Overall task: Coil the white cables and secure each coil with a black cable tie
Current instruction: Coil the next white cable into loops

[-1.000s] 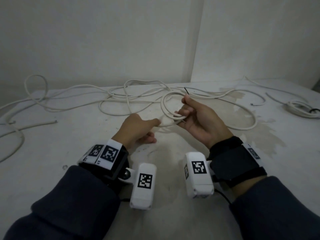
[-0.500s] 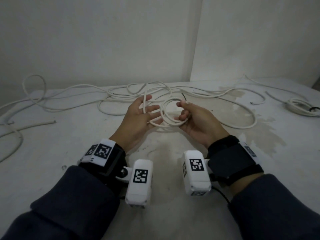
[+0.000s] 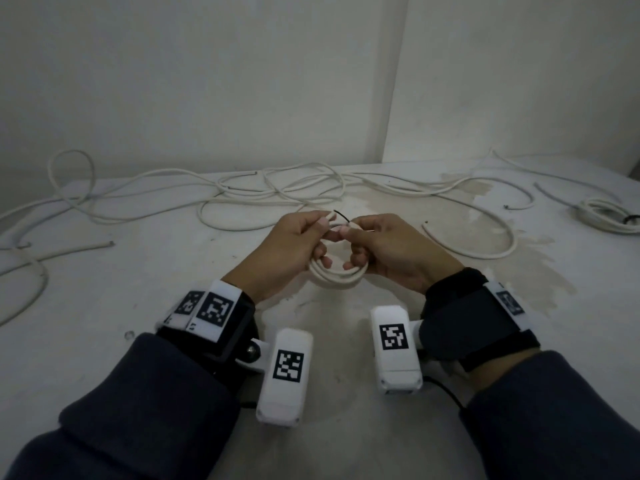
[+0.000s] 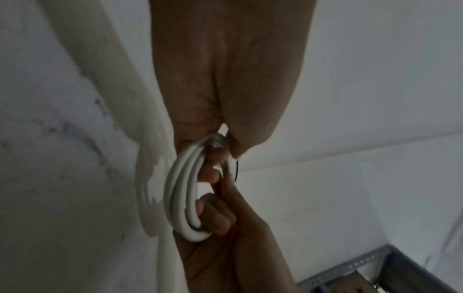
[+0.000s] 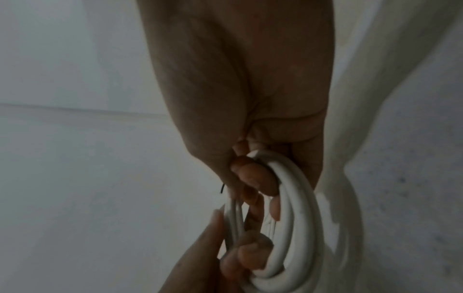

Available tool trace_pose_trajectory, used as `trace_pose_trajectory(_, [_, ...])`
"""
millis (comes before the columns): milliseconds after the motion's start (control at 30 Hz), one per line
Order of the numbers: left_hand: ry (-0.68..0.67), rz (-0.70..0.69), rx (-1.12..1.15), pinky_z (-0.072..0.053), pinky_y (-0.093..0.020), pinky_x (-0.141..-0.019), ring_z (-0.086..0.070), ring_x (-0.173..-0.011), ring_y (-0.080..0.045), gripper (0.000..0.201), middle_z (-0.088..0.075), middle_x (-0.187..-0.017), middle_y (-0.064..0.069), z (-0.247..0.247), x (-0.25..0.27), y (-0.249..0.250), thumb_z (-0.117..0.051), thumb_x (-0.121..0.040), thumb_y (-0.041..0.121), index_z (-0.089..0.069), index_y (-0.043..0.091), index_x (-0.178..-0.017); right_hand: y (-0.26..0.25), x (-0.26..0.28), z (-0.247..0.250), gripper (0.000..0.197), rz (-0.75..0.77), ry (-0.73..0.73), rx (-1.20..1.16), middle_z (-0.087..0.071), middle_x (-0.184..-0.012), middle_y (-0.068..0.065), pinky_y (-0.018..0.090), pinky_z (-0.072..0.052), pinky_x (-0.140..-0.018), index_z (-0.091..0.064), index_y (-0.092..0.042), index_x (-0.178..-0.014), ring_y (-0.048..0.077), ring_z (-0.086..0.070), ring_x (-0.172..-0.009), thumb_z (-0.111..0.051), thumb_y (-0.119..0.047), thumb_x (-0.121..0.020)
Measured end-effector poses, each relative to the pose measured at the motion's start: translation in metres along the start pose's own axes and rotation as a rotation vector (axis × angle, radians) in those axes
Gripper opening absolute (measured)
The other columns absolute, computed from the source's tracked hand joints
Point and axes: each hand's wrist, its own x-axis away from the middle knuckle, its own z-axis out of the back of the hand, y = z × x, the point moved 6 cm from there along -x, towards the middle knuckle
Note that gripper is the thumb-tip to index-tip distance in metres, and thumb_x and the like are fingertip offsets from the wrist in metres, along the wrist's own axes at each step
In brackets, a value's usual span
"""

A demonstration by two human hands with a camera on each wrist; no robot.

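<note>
A small coil of white cable [image 3: 337, 277] with several turns hangs just above the table between both hands. My left hand [image 3: 298, 244] grips its left side, fingers curled through the ring, thumb pinching the top. My right hand [image 3: 384, 247] grips the right side the same way. A thin black cable tie [image 3: 341, 213] sticks up where the two thumbs meet. The left wrist view shows the coil [image 4: 183, 198] and a sliver of tie [image 4: 236, 170]. The right wrist view shows the coil [image 5: 295, 218] and the tie end [image 5: 222, 188].
Loose white cables [image 3: 277, 192] sprawl across the back of the white table [image 3: 104, 289], with one long loop [image 3: 502, 237] right of my hands and a cable end [image 3: 104, 244] at the left. A coil [image 3: 606, 220] bound with a black tie lies at the far right.
My left hand left the table, caught the cable and closed on the coil. The loose loop has become a tight coil of several turns, and both hands have drawn together.
</note>
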Motion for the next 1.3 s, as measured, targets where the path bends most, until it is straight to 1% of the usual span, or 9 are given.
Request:
trace_pose_trajectory(67, [0.042,-0.019,-0.107,-0.049,-0.018,-0.051,-0.039,-0.043,-0.002,0.027,-0.048,-0.072,-0.005,0.001,-0.001,0.003,-0.037,-0.102,0.007,-0.061,-0.005,-0.104,-0.003,0.000,-0.002,0.003,0.016,-0.002,0.024,-0.042,-0.053,-0.001,0.029,-0.056,-0.065,-0.054,-0.009,-0.098,0.008,-0.042,-0.043,-0.053,-0.011,-0.097])
trace_pose_trajectory(200, [0.089,-0.017,-0.115,-0.054,-0.026,-0.049,-0.034,-0.039,-0.004,0.030,-0.036,-0.062,-0.004,0.004,-0.001,0.010,-0.034,-0.099,0.007,-0.060,-0.006,-0.092,-0.013,0.004,-0.004,0.044,0.093,-0.059,0.028,-0.040,-0.063,0.003,0.031,-0.056,-0.066,-0.032,-0.027,-0.129,0.010,-0.039,-0.048,-0.055,-0.009,-0.096])
trace_pose_trajectory(300, [0.053,-0.008,-0.096,-0.055,-0.028,-0.050,-0.031,-0.037,-0.006,0.028,-0.033,-0.060,-0.004,0.004,0.003,0.015,-0.032,-0.097,0.009,-0.059,0.003,-0.089,-0.016,0.008,-0.010,0.046,0.121,-0.124,0.080,-0.040,-0.055,-0.002,0.026,-0.054,-0.062,-0.041,-0.023,-0.137,0.010,-0.040,-0.046,-0.053,-0.006,-0.096])
trace_pose_trajectory(533, [-0.075,-0.040,-0.048,-0.059,-0.034,-0.060,-0.035,-0.039,-0.010,0.033,-0.039,-0.058,-0.004,0.002,0.008,0.018,-0.028,-0.099,0.005,-0.059,-0.007,-0.099,-0.020,0.008,-0.005,0.023,0.173,-0.071,0.157,-0.045,-0.053,-0.004,0.029,-0.053,-0.065,-0.056,-0.003,-0.119,0.007,-0.044,-0.045,-0.054,-0.006,-0.096])
trace_pose_trajectory(667, [-0.123,0.012,0.000,-0.057,-0.032,-0.059,-0.028,-0.040,-0.008,0.032,-0.035,-0.057,0.001,-0.001,0.007,0.017,-0.032,-0.101,0.011,-0.058,0.006,-0.084,-0.018,0.008,-0.007,0.021,0.144,-0.085,0.168,-0.045,-0.049,-0.006,0.032,-0.057,-0.070,-0.053,0.003,-0.116,0.008,-0.045,-0.046,-0.052,-0.006,-0.097])
trace_pose_trajectory(800, [-0.097,-0.005,-0.228,-0.054,-0.029,-0.056,-0.041,-0.042,-0.003,0.024,-0.043,-0.054,0.009,-0.004,0.005,0.016,-0.053,-0.095,0.032,-0.057,0.010,-0.084,-0.017,0.008,-0.008,0.015,0.152,-0.088,0.222,-0.057,-0.059,0.000,0.039,-0.055,-0.076,-0.053,-0.002,-0.107,0.009,-0.055,-0.052,-0.052,-0.013,-0.097])
trace_pose_trajectory(1033, [0.052,-0.225,-0.414,-0.044,-0.023,-0.041,-0.048,-0.040,-0.003,0.019,-0.055,-0.053,0.013,0.005,0.006,0.029,-0.062,-0.092,0.028,-0.064,0.019,-0.076,-0.030,0.008,0.002,0.022,0.297,0.062,0.605,-0.062,-0.060,-0.009,0.017,-0.041,-0.059,-0.059,-0.018,-0.085,0.003,-0.052,-0.058,-0.061,-0.040,-0.090])
trace_pose_trajectory(1167, [0.111,-0.356,-0.440,-0.037,-0.013,-0.044,-0.047,-0.041,0.005,0.020,-0.056,-0.052,0.017,0.006,0.009,0.039,-0.062,-0.092,0.025,-0.064,0.022,-0.072,-0.039,0.011,0.016,0.031,0.393,0.274,0.752,-0.048,-0.084,-0.004,0.028,-0.035,-0.088,-0.061,-0.034,-0.064,0.016,-0.045,-0.096,-0.061,-0.064,-0.072])
trace_pose_trajectory(1300, [0.094,-0.416,-0.309,-0.036,-0.006,-0.048,-0.049,-0.045,0.006,0.018,-0.059,-0.057,0.014,0.002,0.013,0.047,-0.059,-0.093,0.014,-0.066,0.008,-0.078,-0.039,0.013,0.007,0.036,0.427,0.041,0.384,-0.067,-0.073,0.015,0.038,-0.048,-0.075,-0.061,0.007,-0.076,0.022,-0.065,-0.077,-0.070,-0.027,-0.082])
